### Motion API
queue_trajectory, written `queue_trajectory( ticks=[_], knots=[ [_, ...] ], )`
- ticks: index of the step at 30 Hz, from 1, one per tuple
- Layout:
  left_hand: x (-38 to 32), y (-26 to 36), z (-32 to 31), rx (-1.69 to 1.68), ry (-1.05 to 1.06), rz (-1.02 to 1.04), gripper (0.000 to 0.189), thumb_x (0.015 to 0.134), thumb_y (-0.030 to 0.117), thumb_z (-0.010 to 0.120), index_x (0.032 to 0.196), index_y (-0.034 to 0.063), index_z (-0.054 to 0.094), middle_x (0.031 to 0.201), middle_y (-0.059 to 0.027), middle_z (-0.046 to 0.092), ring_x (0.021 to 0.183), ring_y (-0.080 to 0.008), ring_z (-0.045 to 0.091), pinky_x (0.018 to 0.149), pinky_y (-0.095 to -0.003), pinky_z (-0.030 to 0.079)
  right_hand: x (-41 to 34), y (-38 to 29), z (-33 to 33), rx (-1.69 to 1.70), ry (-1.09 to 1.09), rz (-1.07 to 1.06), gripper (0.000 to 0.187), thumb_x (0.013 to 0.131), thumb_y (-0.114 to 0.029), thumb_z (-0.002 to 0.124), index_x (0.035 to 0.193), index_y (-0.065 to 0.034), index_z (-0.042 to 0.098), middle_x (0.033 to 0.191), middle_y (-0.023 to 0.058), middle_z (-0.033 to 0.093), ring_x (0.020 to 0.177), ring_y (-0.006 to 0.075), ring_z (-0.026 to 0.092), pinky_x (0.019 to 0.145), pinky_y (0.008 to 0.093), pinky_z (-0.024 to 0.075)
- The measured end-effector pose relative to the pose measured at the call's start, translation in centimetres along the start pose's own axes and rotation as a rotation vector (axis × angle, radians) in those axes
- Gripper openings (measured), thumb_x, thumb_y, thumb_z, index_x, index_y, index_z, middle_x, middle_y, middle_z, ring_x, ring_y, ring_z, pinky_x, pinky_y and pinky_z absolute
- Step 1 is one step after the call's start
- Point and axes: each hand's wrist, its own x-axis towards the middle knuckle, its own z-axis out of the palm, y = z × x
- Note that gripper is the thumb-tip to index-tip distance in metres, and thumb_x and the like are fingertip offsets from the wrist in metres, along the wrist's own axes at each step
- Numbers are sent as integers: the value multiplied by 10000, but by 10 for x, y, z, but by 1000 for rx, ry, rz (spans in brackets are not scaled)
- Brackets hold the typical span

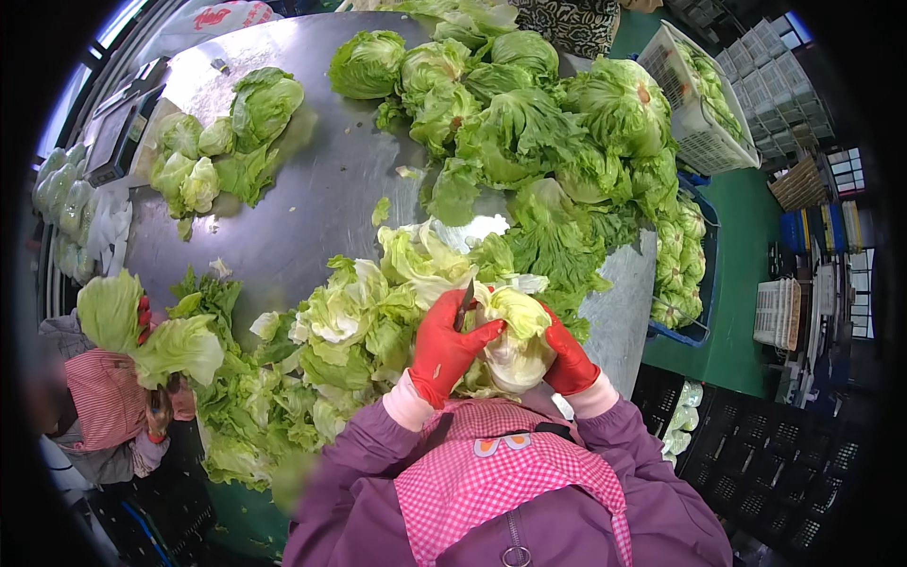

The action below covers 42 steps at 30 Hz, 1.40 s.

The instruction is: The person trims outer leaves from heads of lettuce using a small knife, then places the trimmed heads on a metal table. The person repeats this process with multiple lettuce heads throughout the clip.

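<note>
Both my hands wear red rubber gloves and meet at a pale, partly stripped head of lettuce [516, 354] close to my apron. My left hand [446, 347] grips a knife [465, 303] with its dark blade pointing up, while its thumb touches the lettuce. Around the other side of the head, my right hand [569, 354] holds it with the fingers partly hidden. Loose lettuce leaves [340, 305] lie in a heap just left of my hands. Beyond them, several whole green lettuces [517, 127] are piled on the metal table [312, 170].
At the left, a co-worker's gloved hand [144, 319] is among leaves. A scale [120, 135] and wrapped lettuces [71, 205] stand at the far left. To the right are a white crate [708, 142], a blue crate [698, 329] of lettuces and black crates [765, 453].
</note>
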Motion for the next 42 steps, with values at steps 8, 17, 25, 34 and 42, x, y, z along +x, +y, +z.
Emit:
queue_trajectory(
  ticks=[8,17,25,34,42],
  knots=[
    [8,-5,-2,278,150,310,351,823,58,851,1133,13,691,1115,-70,698,995,-168,666,867,-312,534,10,12,2,71,29,54,765,942,-291,764,1565,-35,400,1470,107,578,1321,242,587,1121,401,467],
    [-7,-6,-36,-175,320,55,374,891,-49,766,1220,31,607,1058,-28,676,876,-112,624,789,-274,542,4,22,-31,364,198,130,612,1087,-362,534,1589,-46,380,1564,154,509,1400,312,533,1193,458,416],
    [8,26,-33,120,-250,170,783,740,191,928,1445,86,603,1502,-97,572,1307,-252,580,1094,-371,475,-2,16,-35,307,6,263,649,1065,-361,542,1605,-51,361,1605,140,463,1436,300,497,1223,449,369],
    [-4,28,-30,612,-226,308,681,635,335,940,1190,65,653,1192,-104,646,1119,-339,605,966,-411,504,1,11,-19,4,27,192,620,1029,-357,611,1518,-6,462,1404,123,628,1243,221,638,1077,374,495],
    [-14,21,-42,699,-307,256,424,685,261,932,967,54,693,957,-120,651,934,-331,624,759,-411,499,-14,19,-6,87,-10,241,596,1053,-341,584,1544,-34,442,1472,140,591,1310,269,605,1135,412,463]
  ],
)
